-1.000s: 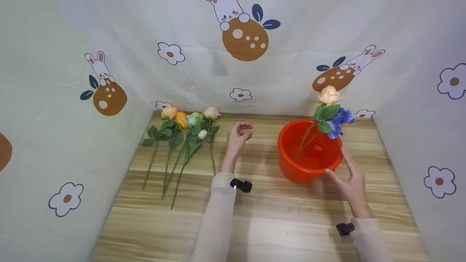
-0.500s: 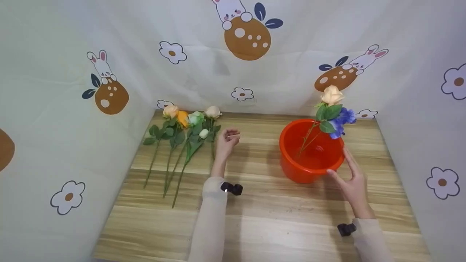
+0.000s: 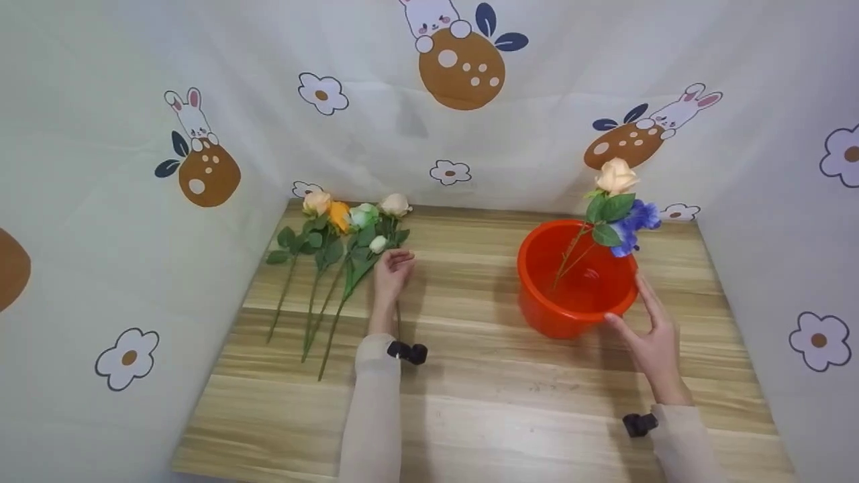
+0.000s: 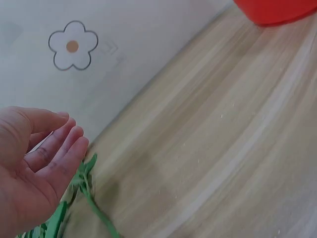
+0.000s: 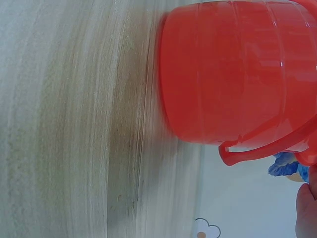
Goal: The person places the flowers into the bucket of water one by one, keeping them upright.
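My left hand (image 3: 392, 275) hovers over the stem of the cream rose (image 3: 396, 204), thumb and fingers loosely bent with nothing between them. In the left wrist view a green stem (image 4: 99, 212) with leaves runs just behind the left fingertips. Beside this rose lie a white bud (image 3: 378, 244), a green rose (image 3: 363, 216), an orange flower (image 3: 340, 216) and a peach rose (image 3: 317, 202). My right hand (image 3: 654, 339) touches the right side of the red bucket (image 3: 547, 318) at its rim, thumb and fingers spread. A pale peach rose (image 3: 616, 176) and a blue flower (image 3: 637, 218) lean inside the bucket.
The wood-grain table (image 3: 470, 389) is enclosed by pale cloth walls (image 3: 537, 147) printed with rabbits and flowers. The bucket's red handle (image 5: 262, 151) hangs along its side in the right wrist view. Black wrist cameras (image 3: 408, 353) sit at both cuffs.
My left hand has moved left and slightly toward me, from the table's middle to the flower stems. The right hand stays at the bucket's rim. The head view has shifted slightly.
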`<state>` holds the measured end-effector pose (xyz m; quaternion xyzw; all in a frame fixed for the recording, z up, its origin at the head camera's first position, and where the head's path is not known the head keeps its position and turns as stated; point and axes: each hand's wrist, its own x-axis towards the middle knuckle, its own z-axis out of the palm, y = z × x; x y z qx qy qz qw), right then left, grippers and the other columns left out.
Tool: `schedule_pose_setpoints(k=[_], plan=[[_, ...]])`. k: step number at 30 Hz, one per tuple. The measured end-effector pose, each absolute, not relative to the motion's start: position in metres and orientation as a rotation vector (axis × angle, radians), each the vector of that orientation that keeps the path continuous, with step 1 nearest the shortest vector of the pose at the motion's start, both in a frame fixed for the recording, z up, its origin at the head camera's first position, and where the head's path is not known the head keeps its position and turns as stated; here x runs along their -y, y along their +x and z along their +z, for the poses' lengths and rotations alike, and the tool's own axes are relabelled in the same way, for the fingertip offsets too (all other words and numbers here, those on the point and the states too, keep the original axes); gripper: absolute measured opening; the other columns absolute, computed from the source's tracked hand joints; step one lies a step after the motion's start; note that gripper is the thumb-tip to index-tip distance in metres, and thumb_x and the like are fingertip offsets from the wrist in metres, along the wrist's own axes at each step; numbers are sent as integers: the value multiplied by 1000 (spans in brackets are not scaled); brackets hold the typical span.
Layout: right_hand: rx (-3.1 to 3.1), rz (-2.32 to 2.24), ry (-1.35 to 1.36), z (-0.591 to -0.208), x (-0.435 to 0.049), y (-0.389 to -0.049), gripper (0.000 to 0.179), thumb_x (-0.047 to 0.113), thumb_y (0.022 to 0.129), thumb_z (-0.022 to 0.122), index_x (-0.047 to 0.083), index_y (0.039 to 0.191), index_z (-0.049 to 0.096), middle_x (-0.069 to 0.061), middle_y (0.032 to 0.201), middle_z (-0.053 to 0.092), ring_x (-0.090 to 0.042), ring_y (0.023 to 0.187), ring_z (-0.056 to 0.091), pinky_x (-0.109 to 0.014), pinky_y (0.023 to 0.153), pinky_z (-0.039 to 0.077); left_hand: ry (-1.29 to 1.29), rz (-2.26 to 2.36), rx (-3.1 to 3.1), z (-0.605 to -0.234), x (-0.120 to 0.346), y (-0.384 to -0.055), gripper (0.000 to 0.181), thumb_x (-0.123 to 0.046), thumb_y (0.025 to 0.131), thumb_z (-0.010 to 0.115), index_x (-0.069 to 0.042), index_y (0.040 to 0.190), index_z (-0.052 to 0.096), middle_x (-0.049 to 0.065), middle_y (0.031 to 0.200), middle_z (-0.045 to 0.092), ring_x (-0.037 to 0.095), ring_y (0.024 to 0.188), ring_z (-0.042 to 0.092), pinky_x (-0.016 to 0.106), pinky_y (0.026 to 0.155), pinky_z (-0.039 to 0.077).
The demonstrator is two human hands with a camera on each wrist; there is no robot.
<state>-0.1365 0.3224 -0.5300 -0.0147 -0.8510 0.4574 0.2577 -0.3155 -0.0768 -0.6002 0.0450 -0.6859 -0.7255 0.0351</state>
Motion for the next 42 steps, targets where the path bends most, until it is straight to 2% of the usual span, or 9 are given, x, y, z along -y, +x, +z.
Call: schedule_pose_setpoints(k=[11, 15, 18, 20, 23, 28, 30, 36, 42], plan=[[2294, 1207, -16, -532, -323, -138, 77, -2, 69, 80, 7, 138, 47, -16, 142, 45, -26, 132, 40, -9, 105, 27, 253, -2195, 2042, -625, 102, -313, 25, 10, 85, 60, 14, 109, 55, 33, 109, 60, 43, 104, 57, 22, 74, 52], [2291, 1198, -12, -533, -323, -138, 77, -2, 69, 80, 6, 138, 47, -17, 141, 45, -26, 132, 40, -9, 105, 27, 330, -2190, 2045, -631, 105, -312, 25, 9, 85, 60, 11, 109, 55, 30, 109, 61, 30, 93, 63, 22, 71, 51], [2297, 1200, -14, -532, -323, -137, 77, -2, 69, 80, 6, 138, 46, -18, 141, 45, -26, 132, 40, -9, 105, 27, 370, -2209, 2023, -633, 107, -312, 25, 9, 84, 61, 11, 109, 56, 29, 108, 62, 16, 83, 62, 19, 68, 50], [2306, 1212, -26, -532, -323, -137, 77, -1, 70, 80, 7, 139, 46, -18, 142, 44, -25, 133, 39, -9, 105, 26, 380, -2227, 2008, -634, 107, -311, 26, 9, 84, 61, 12, 110, 55, 30, 108, 61, 12, 80, 61, 18, 67, 50], [2327, 1243, -59, -530, -323, -137, 76, 1, 72, 79, 9, 140, 45, -15, 143, 43, -25, 134, 38, -12, 107, 27, 391, -2237, 2017, -636, 109, -309, 27, 8, 86, 60, 12, 112, 55, 30, 112, 60, 16, 85, 60, 21, 71, 51], [2356, 1284, -121, -527, -322, -135, 76, 5, 73, 79, 13, 141, 44, -9, 145, 42, -24, 135, 37, -33, 113, 28, 418, -2172, 2102, -642, 112, -306, 28, 4, 89, 58, 5, 117, 57, 24, 118, 58, 28, 102, 57, 30, 83, 52], [2359, 1282, -119, -527, -321, -136, 76, 5, 73, 79, 12, 141, 44, -9, 145, 43, -24, 135, 37, -35, 113, 29, 436, -2133, 2119, -645, 112, -304, 28, 4, 89, 58, 4, 117, 58, 23, 118, 59, 30, 105, 57, 31, 84, 52], [2324, 1272, -61, -529, -321, -135, 76, 2, 72, 79, 9, 140, 45, -14, 144, 44, -16, 135, 39, -15, 108, 29, 490, -1997, 2222, -651, 109, -305, 30, 2, 85, 64, 0, 115, 60, 17, 114, 62, 26, 102, 60, 30, 82, 52], [2300, 1261, -19, -531, -322, -137, 76, -2, 71, 79, 7, 139, 45, -17, 143, 44, -3, 132, 39, -12, 106, 28, 524, -1779, 2383, -651, 104, -312, 30, -1, 79, 71, -3, 107, 62, 12, 104, 65, 23, 96, 62, 35, 84, 52]])
